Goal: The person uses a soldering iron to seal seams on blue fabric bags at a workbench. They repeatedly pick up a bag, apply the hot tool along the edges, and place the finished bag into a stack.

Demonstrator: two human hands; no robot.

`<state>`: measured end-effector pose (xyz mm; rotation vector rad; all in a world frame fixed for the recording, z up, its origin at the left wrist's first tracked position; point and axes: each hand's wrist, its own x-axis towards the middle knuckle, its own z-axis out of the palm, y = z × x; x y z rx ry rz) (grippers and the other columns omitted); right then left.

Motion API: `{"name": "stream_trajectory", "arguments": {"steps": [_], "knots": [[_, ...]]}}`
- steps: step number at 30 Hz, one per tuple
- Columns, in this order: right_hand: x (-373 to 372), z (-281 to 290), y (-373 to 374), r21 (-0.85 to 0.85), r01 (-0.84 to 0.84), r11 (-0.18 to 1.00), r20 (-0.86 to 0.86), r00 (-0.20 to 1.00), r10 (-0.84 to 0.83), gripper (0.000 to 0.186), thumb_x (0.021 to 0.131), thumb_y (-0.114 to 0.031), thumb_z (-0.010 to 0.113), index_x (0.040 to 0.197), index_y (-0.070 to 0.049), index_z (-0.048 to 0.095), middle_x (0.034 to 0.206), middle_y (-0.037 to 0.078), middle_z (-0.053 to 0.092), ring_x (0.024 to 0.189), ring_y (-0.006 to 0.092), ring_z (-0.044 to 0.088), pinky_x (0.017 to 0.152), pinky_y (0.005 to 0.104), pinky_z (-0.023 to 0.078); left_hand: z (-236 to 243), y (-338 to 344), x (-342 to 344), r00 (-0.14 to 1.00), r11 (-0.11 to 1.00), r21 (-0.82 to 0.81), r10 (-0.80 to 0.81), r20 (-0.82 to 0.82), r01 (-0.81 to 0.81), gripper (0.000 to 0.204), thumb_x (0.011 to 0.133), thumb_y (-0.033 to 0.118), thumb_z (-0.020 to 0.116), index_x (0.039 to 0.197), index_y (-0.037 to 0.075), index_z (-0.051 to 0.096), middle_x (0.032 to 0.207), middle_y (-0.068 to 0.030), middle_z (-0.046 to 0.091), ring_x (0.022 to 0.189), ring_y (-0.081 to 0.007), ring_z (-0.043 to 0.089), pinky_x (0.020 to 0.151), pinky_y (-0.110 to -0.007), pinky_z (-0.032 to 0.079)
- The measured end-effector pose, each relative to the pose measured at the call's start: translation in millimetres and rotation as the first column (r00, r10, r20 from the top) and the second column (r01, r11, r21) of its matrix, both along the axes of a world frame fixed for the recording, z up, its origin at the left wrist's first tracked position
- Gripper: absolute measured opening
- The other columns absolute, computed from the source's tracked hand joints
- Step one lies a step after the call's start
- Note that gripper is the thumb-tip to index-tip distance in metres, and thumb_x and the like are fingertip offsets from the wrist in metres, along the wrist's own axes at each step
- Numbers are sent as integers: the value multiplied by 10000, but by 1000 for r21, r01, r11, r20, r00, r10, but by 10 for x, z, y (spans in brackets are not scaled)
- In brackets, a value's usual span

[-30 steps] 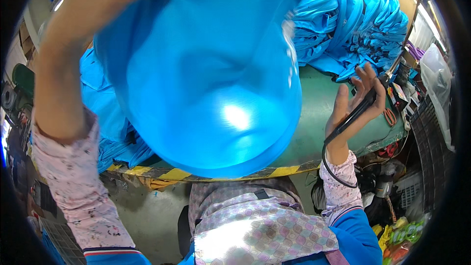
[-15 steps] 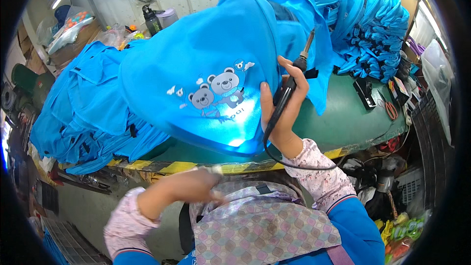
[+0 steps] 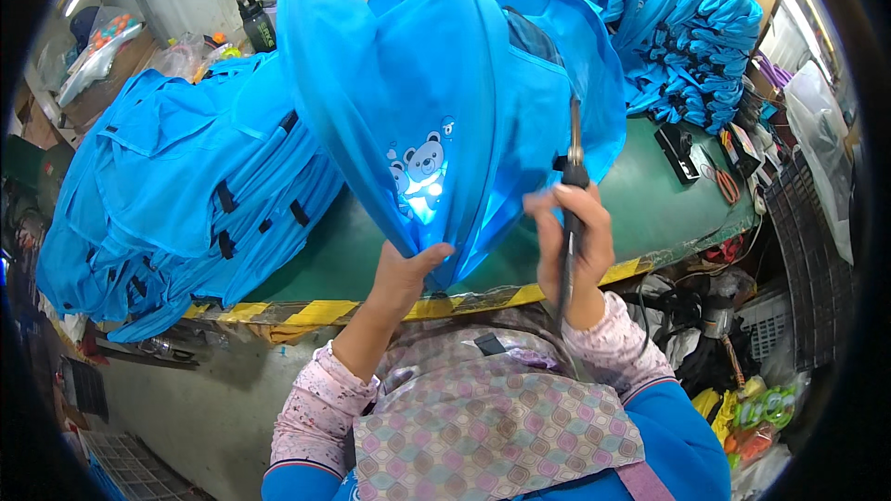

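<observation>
A bright blue fabric canopy (image 3: 390, 65), like a stroller hood, stands upright over the table before me, with a bear print and a bright light patch on its front panel. My left hand (image 3: 401, 280) is closed on the canopy's lower front corner, thumb on top of the cloth. My right hand (image 3: 587, 246) grips a soldering iron (image 3: 574, 167) by its dark handle, metal tip pointing up and away. The tip is close to the canopy's right side; I cannot tell if it touches the cloth. The iron's cord hangs down past my right wrist.
Piled blue canopies (image 3: 176, 176) cover the table's left part; another stack (image 3: 687, 37) stands at the back right. On the green tabletop (image 3: 640, 186) at right lie a black box (image 3: 677, 153) and orange-handled scissors (image 3: 726, 184). A dark bottle (image 3: 256, 23) stands behind the left pile.
My left hand has moved up from my lap and taken hold of the canopy's lower corner. The canopy has turned, its bears now partly folded away. My right hand has shifted lower with the iron.
</observation>
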<state>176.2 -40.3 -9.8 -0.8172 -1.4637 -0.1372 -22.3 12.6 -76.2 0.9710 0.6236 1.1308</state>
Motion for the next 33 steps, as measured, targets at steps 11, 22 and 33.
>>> {"name": "stream_trajectory", "arguments": {"steps": [11, 22, 33], "knots": [[-78, -331, -287, 173, -30, 985, 524, 849, -66, 291, 765, -158, 757, 1026, -49, 689, 655, -39, 506, 628, 156, 506, 631, 331, 387, 79, -59, 87, 990, 995, -6, 103, -95, -104, 238, 857, 163, 810, 1013, 14, 711, 965, -30, 707, 857, -107, 625, 799, -271, 480], [-7, -239, -228, 52, -72, 996, 384, 922, 47, 352, 758, -156, 787, 1068, -32, 677, 656, -2, 505, 620, 203, 494, 608, 350, 368, 141, -109, 131, 985, 990, 0, 142, -94, -142, 205, 865, 143, 800, 1009, 28, 709, 927, -21, 698, 844, -107, 618, 794, -269, 480], [63, -278, 465, 108, 119, 987, 427, 891, -154, 519, 773, -99, 792, 1250, -152, 595, 1330, 146, 617, 1220, 348, 581, 1073, 508, 401, -277, -413, -28, 900, 841, 400, 429, -81, -364, 292, 944, 33, 669, 1217, -14, 576, 1109, -69, 626, 991, -127, 578, 877, -287, 475]]}}
